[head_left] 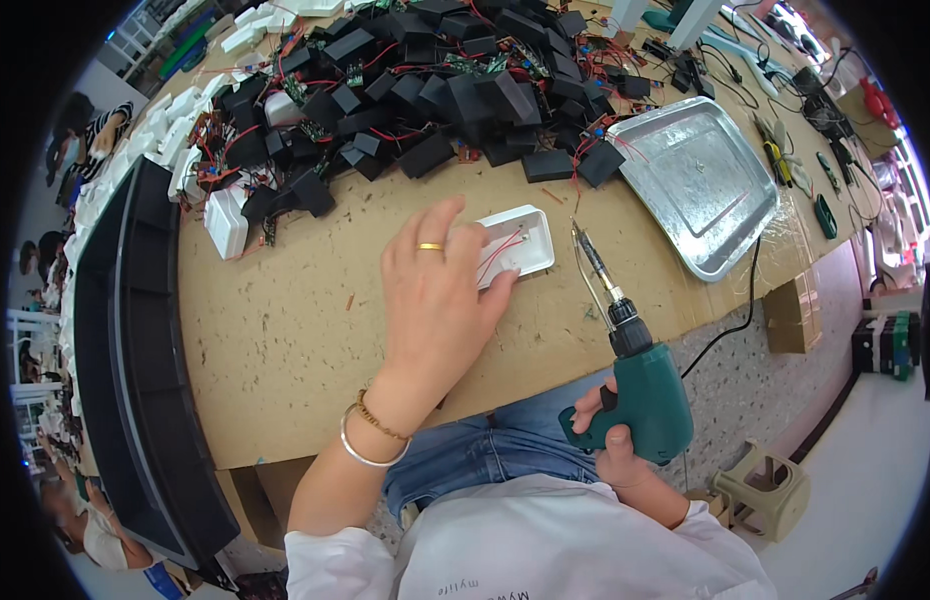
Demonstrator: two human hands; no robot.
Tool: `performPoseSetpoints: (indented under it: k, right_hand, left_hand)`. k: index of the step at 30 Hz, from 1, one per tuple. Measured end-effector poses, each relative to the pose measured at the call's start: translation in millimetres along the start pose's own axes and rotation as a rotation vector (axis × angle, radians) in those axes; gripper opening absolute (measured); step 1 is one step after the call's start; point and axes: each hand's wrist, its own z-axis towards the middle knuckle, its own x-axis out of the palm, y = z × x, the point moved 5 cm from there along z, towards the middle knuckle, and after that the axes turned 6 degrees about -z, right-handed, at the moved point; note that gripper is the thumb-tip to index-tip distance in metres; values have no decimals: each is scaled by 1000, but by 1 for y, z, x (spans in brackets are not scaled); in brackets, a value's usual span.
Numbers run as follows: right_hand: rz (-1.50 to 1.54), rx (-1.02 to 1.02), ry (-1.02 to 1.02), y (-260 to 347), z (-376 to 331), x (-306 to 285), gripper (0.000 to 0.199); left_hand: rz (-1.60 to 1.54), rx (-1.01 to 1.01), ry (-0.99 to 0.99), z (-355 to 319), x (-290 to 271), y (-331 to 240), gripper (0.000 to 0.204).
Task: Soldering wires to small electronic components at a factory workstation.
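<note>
My left hand [435, 285], with a gold ring on one finger, grips a small white plastic case [533, 250] on the cardboard-covered table [295, 340]. Thumb and fingers close around its left end and hide that part. Thin red wires [500, 248] lie inside the case, whose open side faces up. In my right hand [617, 455] is a green soldering gun [653, 400], held by its handle near the table's front edge. A thin metal tube runs beside its tip [577, 228], which points away from me, just right of the case and apart from it.
A heap of black boxes [415, 95] with red wires and circuit boards covers the back. White cases [225, 222] line the left, beside a black crate [135, 350]. A metal tray [695, 180] and pliers [775, 160] sit at right. The gun's black cord [730, 330] hangs by the edge.
</note>
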Motion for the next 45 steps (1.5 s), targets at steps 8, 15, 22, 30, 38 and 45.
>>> performPoseSetpoints:
  k: [8, 15, 22, 30, 38, 45]
  right_hand:
    - [9, -19, 2, -2, 0, -5, 65]
    - [52, -56, 18, 0, 3, 6, 65]
    - [162, -169, -36, -2, 6, -6, 51]
    - [107, -177, -41, -1, 22, 21, 44]
    - [58, -144, -15, 2, 24, 25, 47]
    - [-15, -181, 15, 15, 20, 38, 53]
  left_hand:
    - [-76, -232, 246, -8, -1, 12, 77]
    - [-316, -355, 181, -15, -3, 31, 65]
    - [-378, -514, -142, -8, -146, 61, 62]
    - [670, -812, -368, -87, -380, 183, 49]
    - [1217, -791, -146, -67, -333, 208, 34]
    - [147, -925, -35, -5, -145, 267, 105]
